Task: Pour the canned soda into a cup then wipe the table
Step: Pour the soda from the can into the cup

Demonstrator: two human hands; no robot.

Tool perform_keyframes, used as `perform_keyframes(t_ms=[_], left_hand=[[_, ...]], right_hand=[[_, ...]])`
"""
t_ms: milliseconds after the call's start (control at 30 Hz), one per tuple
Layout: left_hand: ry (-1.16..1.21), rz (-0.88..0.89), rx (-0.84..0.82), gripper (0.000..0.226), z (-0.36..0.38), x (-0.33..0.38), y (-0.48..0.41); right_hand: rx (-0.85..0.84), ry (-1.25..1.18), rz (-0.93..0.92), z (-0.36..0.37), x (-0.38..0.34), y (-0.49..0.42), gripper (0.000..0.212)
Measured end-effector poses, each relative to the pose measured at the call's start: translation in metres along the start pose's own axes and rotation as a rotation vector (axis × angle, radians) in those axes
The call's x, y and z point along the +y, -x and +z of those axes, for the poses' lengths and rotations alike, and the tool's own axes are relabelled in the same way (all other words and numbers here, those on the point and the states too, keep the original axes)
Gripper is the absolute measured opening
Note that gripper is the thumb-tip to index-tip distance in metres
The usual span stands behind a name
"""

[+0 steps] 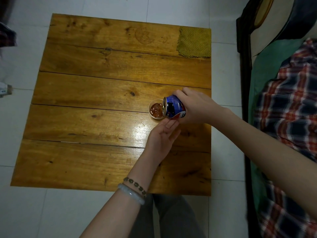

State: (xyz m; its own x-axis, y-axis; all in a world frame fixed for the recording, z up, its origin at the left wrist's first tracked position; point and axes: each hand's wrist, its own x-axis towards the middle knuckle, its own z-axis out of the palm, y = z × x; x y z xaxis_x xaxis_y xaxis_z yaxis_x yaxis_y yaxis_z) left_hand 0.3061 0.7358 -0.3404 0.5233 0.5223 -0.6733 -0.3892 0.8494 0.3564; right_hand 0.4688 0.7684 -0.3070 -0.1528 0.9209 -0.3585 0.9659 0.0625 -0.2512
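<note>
- Closest to the lens is my left forearm, two bracelets (135, 188) on the wrist, reaching out over the counter.
- Counter (103, 83): glossy wooden planks, with a glare patch just on the near side of the cup. A splash there would be hard for me to spot, so I judge a slow pour safest.
- Right hand (193, 107): wrapped round the can from the right with fingers curled over it, holding it tipped nearly onto its side, mouth to the left.
- Left hand (162, 136): palm up, fingers straight, holding nothing. Its fingertips lie just under the can and beside the cup; I cannot tell whether they touch either.
- Cloth (194, 42): flat at the far right corner, well apart from the cup, ready for the wipe once the pour is done.
- Can (175, 107): its mouth hangs over the cup's right rim. I would hold it there and not let metal knock the rim.
- Cup (151, 103): small, standing right of centre on the counter. The soda (156, 110) in it is dark and foamy and looks high, so I reckon the pour is near its end. I would ease the tilt back before foam tops the rim and let the left fingers steady the wall of such a light cup.
</note>
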Motion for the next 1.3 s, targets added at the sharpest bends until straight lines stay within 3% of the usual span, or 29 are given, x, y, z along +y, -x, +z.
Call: perform_keyframes(t_ms=[1067, 1300], left_hand=[[-0.013, 0.005, -0.003, 0.053, -0.0008, -0.0019, -0.0020], [-0.281, 0.131, -0.012, 0.053, -0.0021, 0.0028, 0.0059]], right_hand=[[-0.007, -0.010, 0.009, 0.0009, 0.0016, 0.0004, 0.081], [-0.008, -0.172, 0.048, 0.0018, 0.0012, -0.0008, 0.081]])
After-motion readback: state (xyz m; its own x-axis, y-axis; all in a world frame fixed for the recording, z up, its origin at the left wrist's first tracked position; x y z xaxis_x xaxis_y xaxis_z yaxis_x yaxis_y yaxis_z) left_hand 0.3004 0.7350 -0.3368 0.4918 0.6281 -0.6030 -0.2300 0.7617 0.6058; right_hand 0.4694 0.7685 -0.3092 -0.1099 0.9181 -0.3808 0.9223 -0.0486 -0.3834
